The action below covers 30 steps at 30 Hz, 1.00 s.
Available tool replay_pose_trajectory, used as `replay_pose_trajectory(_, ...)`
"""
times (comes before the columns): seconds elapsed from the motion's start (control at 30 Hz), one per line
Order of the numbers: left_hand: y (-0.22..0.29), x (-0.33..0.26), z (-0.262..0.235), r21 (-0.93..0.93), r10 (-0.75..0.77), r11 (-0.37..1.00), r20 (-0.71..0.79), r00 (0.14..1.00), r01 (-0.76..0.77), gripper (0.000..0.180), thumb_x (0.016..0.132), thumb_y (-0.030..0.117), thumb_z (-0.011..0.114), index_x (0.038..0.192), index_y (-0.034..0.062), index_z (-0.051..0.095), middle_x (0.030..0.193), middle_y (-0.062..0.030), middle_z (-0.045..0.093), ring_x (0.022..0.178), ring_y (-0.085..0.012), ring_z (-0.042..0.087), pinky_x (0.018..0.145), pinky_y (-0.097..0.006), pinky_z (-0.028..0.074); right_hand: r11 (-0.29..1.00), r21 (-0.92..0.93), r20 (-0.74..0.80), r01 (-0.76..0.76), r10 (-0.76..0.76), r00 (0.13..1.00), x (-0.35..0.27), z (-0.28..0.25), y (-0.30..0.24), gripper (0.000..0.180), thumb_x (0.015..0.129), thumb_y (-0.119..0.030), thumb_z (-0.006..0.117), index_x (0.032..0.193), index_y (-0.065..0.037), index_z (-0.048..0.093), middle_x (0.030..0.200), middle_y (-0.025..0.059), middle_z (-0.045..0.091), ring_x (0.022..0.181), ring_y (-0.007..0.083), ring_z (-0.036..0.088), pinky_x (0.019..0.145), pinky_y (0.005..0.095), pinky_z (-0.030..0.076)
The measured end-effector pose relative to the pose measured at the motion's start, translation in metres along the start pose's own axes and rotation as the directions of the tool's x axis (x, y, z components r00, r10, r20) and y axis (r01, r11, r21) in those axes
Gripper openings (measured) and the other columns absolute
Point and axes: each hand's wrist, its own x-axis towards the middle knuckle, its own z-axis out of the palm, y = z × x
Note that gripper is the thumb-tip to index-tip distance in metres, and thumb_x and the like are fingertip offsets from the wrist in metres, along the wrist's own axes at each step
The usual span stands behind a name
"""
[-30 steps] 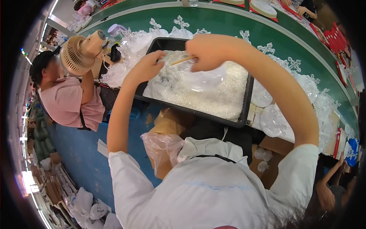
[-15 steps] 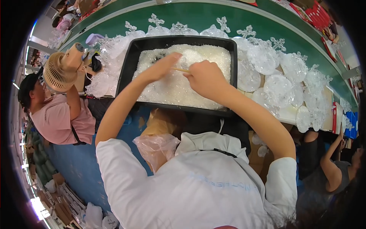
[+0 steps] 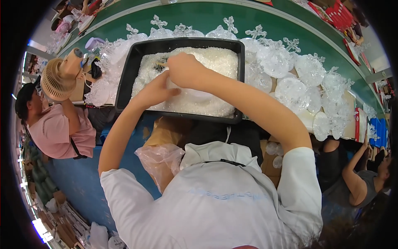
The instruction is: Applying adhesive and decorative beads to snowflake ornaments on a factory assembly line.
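My right hand (image 3: 184, 70) is closed round a thin tan stick (image 3: 162, 64) over the far left part of a black tray (image 3: 240, 83). The stick's tip reaches a dark patch in the white glittery granules (image 3: 224, 62) that fill the tray. My left hand (image 3: 157, 90) is just nearer, partly behind the right hand. Its thumb rests at the edge of a pale round piece (image 3: 200, 95), which my right forearm partly covers. The left fingers and their grip under the piece are mostly hidden.
Clear round pieces (image 3: 292, 89) with cross-shaped tops (image 3: 256, 31) crowd the table on both sides of and behind the tray. A beige fan (image 3: 59, 79) stands left beside a person in pink (image 3: 62, 128). Another person (image 3: 360, 182) sits at right. A plastic bag (image 3: 159, 159) is by my lap.
My right hand has moved left with the stick, to the dark patch. My left hand has come nearer to me and down to the left. The view has shifted slightly.
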Motion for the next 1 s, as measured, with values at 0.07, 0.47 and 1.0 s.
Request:
replay_pose_trajectory(0.07, 0.006, -0.002, -0.003, -0.182, 0.014, 0.983, -0.001, 1.0, -0.014, 0.081, 0.084, 0.026, 0.078, 0.151, -0.0027, 0.044, 0.146, -0.0235, 0.054, 0.135, -0.0367, 0.051, 0.109, -0.04, 0.044, 0.996, 0.063, -0.057, -0.061, 0.064, 0.996, 0.003, 0.0, -0.001, 0.022, 0.079, -0.016, 0.072, 0.091, 0.002, 0.077, 0.088, 0.026, 0.074, 0.088, 0.0387, 0.075, 0.075, 0.0463, 0.061)
replay_pose_trajectory(0.47, 0.002, -0.008, -0.01, 0.365, -0.062, 0.931, 0.156, 0.986, 0.001, 0.106, 0.078, 0.049, 0.082, 0.156, -0.0031, 0.033, 0.154, -0.0307, 0.042, 0.142, -0.0413, 0.046, 0.117, -0.043, 0.038, 0.762, -0.156, 0.429, 0.628, -0.52, 0.738, 0.012, -0.053, 0.021, 0.03, 0.08, -0.025, 0.083, 0.103, -0.008, 0.075, 0.102, 0.0089, 0.07, 0.103, 0.0311, 0.069, 0.081, 0.0454, 0.058)
replay_pose_trajectory(1.0, 0.007, -0.007, 0.01, 0.214, 0.063, 0.975, -0.029, 0.998, -0.055, 0.078, 0.082, 0.032, 0.081, 0.146, 0.0007, 0.049, 0.133, -0.0244, 0.056, 0.113, -0.0271, 0.063, 0.101, -0.04, 0.051, 0.933, -0.34, 0.247, 0.116, -0.031, 0.968, 0.022, -0.054, 0.032, 0.027, 0.073, -0.013, 0.073, 0.098, -0.003, 0.076, 0.092, 0.0192, 0.074, 0.09, 0.0374, 0.074, 0.075, 0.0452, 0.061)
